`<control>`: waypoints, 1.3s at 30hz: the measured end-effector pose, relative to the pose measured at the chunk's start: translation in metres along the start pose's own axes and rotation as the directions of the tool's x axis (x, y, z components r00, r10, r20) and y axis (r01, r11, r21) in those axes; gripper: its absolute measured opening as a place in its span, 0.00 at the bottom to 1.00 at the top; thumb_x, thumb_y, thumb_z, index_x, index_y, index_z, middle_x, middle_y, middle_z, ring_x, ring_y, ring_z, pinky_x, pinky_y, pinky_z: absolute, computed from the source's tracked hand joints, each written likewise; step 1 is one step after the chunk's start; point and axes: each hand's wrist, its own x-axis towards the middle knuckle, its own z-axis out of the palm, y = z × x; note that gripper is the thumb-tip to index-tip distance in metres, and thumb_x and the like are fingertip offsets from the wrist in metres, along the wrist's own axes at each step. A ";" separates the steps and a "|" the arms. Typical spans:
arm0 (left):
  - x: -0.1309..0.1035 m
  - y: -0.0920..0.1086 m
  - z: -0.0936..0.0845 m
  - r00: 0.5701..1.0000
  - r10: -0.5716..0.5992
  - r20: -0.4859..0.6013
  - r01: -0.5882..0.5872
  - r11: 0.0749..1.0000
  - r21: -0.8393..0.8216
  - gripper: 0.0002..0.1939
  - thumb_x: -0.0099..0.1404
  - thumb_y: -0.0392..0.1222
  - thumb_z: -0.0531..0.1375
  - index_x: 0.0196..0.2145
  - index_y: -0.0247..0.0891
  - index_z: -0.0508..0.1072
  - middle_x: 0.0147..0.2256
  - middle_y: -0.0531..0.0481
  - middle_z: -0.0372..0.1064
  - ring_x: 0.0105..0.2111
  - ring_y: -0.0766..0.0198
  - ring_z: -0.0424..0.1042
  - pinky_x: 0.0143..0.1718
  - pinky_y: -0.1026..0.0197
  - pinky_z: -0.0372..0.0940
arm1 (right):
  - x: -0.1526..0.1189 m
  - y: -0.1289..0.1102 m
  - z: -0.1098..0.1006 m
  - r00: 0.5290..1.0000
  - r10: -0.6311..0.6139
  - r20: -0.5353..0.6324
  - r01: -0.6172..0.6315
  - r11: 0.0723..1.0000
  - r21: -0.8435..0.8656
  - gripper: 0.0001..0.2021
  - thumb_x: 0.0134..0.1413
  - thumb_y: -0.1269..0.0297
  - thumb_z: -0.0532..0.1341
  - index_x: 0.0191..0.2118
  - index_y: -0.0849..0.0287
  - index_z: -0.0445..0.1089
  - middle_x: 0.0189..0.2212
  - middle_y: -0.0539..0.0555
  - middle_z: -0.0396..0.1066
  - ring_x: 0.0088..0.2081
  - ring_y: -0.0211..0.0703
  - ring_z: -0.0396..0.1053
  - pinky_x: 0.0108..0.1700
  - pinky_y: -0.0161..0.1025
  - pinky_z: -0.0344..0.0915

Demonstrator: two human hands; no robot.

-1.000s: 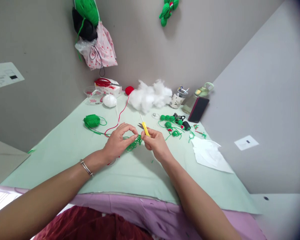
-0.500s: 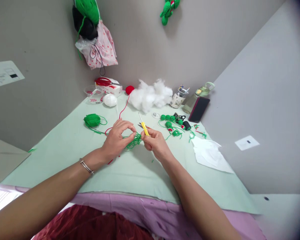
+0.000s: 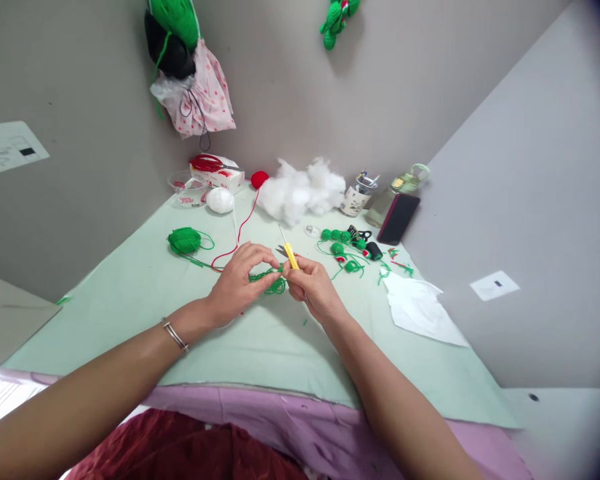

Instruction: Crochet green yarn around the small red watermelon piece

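Observation:
My right hand (image 3: 314, 287) is closed round a crochet hook with a yellow handle (image 3: 291, 256), its metal tip pointing up and away. The fingertips of my left hand (image 3: 243, 280) are pinched on green yarn (image 3: 276, 285), right beside the right fingertips. Loose loops of this yarn hang below and between the hands. Small dark scissor blades (image 3: 282, 251) show just behind the hook; the rest of them is hidden by my right hand.
A green yarn ball (image 3: 185, 240) lies left. White stuffing (image 3: 300, 193), a white ball (image 3: 221, 200) and a red ball (image 3: 259, 179) are at the back. Small green crocheted pieces (image 3: 337, 249), a phone (image 3: 399, 219), a bottle (image 3: 380, 209) and white paper (image 3: 423, 310) are right.
My left hand has moved slightly right, and its fingertips now meet the yarn beside my right hand. The green loops have shifted a little. The hook has moved slightly right.

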 end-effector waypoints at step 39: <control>0.000 0.001 -0.002 0.976 -0.203 0.072 0.211 0.970 -0.119 0.05 0.60 0.43 0.63 0.31 0.41 0.71 0.42 0.48 0.73 0.52 0.53 0.69 0.53 0.53 0.64 | -0.001 0.001 -0.002 0.999 -0.040 -0.005 0.039 0.998 -0.051 0.16 0.43 0.54 0.72 0.29 0.60 0.71 0.12 0.39 0.53 0.15 0.27 0.43 0.20 0.33 0.38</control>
